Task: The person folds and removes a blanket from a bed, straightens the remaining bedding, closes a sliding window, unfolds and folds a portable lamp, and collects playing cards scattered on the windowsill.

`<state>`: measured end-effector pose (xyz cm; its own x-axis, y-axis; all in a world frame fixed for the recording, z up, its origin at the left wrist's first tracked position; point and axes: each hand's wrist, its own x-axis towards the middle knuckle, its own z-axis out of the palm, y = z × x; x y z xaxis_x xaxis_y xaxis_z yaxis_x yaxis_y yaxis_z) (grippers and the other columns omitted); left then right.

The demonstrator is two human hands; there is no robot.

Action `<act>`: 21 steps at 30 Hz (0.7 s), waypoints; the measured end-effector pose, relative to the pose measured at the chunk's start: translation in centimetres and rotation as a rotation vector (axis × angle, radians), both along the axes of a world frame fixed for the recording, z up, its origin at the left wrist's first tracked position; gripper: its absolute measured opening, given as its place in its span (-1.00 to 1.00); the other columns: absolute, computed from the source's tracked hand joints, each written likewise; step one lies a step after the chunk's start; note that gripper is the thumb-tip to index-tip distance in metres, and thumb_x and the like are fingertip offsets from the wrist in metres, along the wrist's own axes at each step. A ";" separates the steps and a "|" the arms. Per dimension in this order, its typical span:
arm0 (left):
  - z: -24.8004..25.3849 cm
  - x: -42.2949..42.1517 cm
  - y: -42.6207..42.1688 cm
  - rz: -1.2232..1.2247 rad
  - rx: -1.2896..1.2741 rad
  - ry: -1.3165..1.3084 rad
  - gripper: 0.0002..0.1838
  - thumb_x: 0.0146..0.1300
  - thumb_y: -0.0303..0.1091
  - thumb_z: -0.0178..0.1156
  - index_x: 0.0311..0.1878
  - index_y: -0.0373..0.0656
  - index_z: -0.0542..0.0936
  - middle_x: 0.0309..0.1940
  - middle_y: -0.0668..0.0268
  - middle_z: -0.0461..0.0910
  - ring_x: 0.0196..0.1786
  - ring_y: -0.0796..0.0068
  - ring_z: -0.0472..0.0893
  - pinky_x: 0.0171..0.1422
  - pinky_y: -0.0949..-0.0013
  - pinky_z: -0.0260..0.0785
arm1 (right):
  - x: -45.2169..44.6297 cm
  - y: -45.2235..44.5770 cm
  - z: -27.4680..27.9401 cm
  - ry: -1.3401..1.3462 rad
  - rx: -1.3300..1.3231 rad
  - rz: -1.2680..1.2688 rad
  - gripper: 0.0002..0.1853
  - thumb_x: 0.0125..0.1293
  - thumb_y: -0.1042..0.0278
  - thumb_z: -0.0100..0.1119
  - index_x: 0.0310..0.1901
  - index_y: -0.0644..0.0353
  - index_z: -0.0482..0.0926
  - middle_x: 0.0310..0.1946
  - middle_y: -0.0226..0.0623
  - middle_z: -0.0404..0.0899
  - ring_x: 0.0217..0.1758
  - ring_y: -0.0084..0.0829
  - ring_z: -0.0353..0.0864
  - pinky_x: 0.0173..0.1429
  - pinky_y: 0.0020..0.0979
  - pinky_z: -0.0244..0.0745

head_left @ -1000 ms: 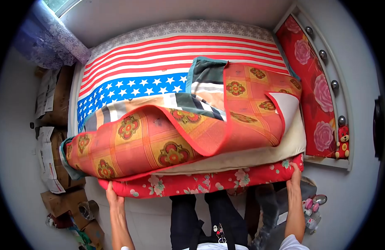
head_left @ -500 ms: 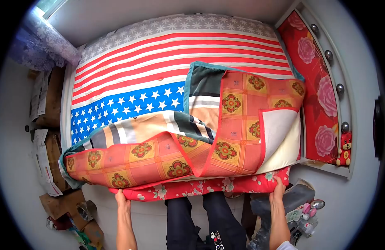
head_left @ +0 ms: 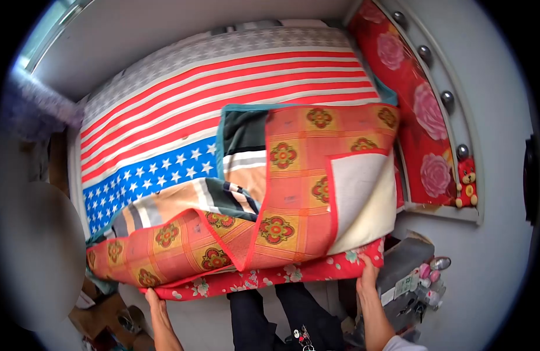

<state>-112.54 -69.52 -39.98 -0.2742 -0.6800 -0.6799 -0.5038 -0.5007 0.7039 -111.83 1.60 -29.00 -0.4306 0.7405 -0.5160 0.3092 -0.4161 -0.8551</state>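
At the near side of the bed, my left hand [head_left: 155, 299] is closed on the left end of a red floral cloth [head_left: 252, 279]. My right hand [head_left: 368, 274] grips the same cloth near its right end. The cloth is stretched between them along the bed's front edge. Just above it lies an orange patterned blanket [head_left: 296, 202] with red trim, folded over at the right so its pale underside shows. A striped blanket [head_left: 170, 207] with teal edging shows from beneath it. Under these, a stars-and-stripes sheet [head_left: 223, 82] covers the bed.
A rose-patterned red panel [head_left: 416, 111] with round metal knobs runs along the right, a red toy bear [head_left: 467, 184] at its near end. Bottles and a dark box [head_left: 407, 257] stand below. Cardboard boxes [head_left: 100, 316] sit lower left. A curtain [head_left: 42, 105] hangs upper left.
My view has tilted, so the bed sits further left and lower. Both hands keep their hold on the red floral cloth. A blurred grey oval now covers the left side.
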 end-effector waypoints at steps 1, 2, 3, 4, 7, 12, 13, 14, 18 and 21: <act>-0.6 0.1 0.4 0.005 0.006 -0.020 -0.47 0.27 -0.47 -0.15 0.33 -0.34 0.35 0.22 -0.06 0.46 0.21 -0.02 0.57 0.30 -0.11 0.52 | -0.7 0.0 -1.3 0.029 -0.023 -0.005 -0.34 0.08 0.54 0.38 0.28 0.28 0.43 0.18 -0.26 0.55 0.21 -0.32 0.55 0.30 -0.28 0.47; -1.3 0.0 0.4 0.007 0.042 -0.023 -0.46 0.27 -0.45 -0.15 0.34 -0.34 0.34 0.23 -0.06 0.45 0.23 -0.03 0.56 0.31 -0.12 0.51 | -0.9 0.5 -3.5 -0.024 -0.008 -0.028 -0.30 0.06 0.51 0.42 0.30 0.27 0.42 0.18 -0.27 0.55 0.21 -0.33 0.54 0.30 -0.30 0.46; -2.2 0.2 0.3 0.012 0.078 -0.030 -0.45 0.27 -0.44 -0.15 0.35 -0.34 0.33 0.25 -0.06 0.44 0.25 -0.04 0.54 0.33 -0.14 0.49 | -0.9 1.4 -5.9 -0.102 -0.053 -0.074 -0.26 0.05 0.49 0.43 0.32 0.27 0.40 0.20 -0.27 0.54 0.23 -0.33 0.53 0.30 -0.31 0.47; -3.0 0.3 0.2 0.016 0.115 -0.033 -0.44 0.27 -0.43 -0.16 0.36 -0.33 0.32 0.27 -0.06 0.43 0.27 -0.05 0.53 0.34 -0.15 0.47 | -1.6 2.0 -7.3 -0.090 -0.095 -0.055 -0.34 0.09 0.48 0.39 0.28 0.26 0.43 0.15 -0.24 0.58 0.19 -0.33 0.57 0.30 -0.29 0.49; -3.1 0.5 -0.7 -0.044 0.194 -0.018 -0.41 0.27 -0.39 -0.16 0.39 -0.31 0.29 0.30 -0.04 0.41 0.31 -0.07 0.49 0.38 -0.16 0.44 | -2.9 5.2 -8.2 0.032 -0.492 -0.139 -0.56 0.32 0.22 0.27 0.20 0.12 0.50 0.00 -0.25 0.67 0.08 -0.30 0.65 0.32 -0.22 0.46; -0.5 -1.2 0.7 -0.055 0.347 -0.068 -0.41 0.35 -0.31 -0.21 0.43 -0.30 0.28 0.38 -0.05 0.36 0.36 -0.06 0.45 0.42 -0.15 0.42 | -2.8 8.6 -8.5 -0.242 0.205 -0.151 -0.60 0.32 0.20 0.29 0.11 0.25 0.58 -0.03 -0.21 0.68 0.04 -0.34 0.65 0.20 -0.27 0.47; -0.5 -1.3 0.7 -0.084 0.363 -0.063 -0.42 0.36 -0.30 -0.21 0.43 -0.30 0.28 0.37 -0.05 0.37 0.37 -0.05 0.45 0.41 -0.14 0.42 | -2.4 8.4 -6.8 -0.360 0.339 -0.074 -0.63 0.33 0.21 0.28 0.05 0.29 0.61 -0.08 -0.19 0.70 0.01 -0.35 0.66 0.13 -0.30 0.48; -0.1 -1.4 1.2 -0.103 0.373 -0.062 -0.42 0.37 -0.28 -0.20 0.43 -0.30 0.28 0.37 -0.04 0.37 0.37 -0.04 0.45 0.41 -0.14 0.42 | -2.3 7.6 -4.0 -0.331 0.522 0.122 -0.68 0.37 0.21 0.24 -0.08 0.37 0.65 -0.20 -0.17 0.73 -0.11 -0.36 0.69 0.00 -0.30 0.50; -1.5 -0.3 0.1 -0.100 0.333 -0.106 -0.47 0.48 -0.21 -0.20 0.42 -0.26 0.30 0.36 0.01 0.41 0.37 0.00 0.46 0.44 -0.12 0.40 | -1.3 5.7 2.8 -0.469 0.790 0.245 -0.68 0.44 0.21 0.21 -0.06 0.37 0.66 -0.22 -0.21 0.74 -0.18 -0.44 0.68 -0.05 -0.35 0.52; -2.4 -1.1 2.1 -0.130 0.389 -0.124 -0.49 0.52 -0.18 -0.20 0.42 -0.22 0.32 0.36 0.06 0.43 0.35 0.03 0.48 0.43 -0.12 0.41 | -0.2 9.1 -1.4 -0.389 0.901 0.293 -0.74 0.36 0.39 0.21 0.00 0.35 0.66 -0.05 -0.15 0.72 -0.02 -0.45 0.67 0.09 -0.38 0.50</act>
<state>-113.62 -67.45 -42.36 -0.2402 -0.3319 -0.9122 -0.6492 -0.6437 0.4052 -112.05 10.70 -30.41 -0.5787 0.8147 0.0381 0.6179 0.4684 -0.6314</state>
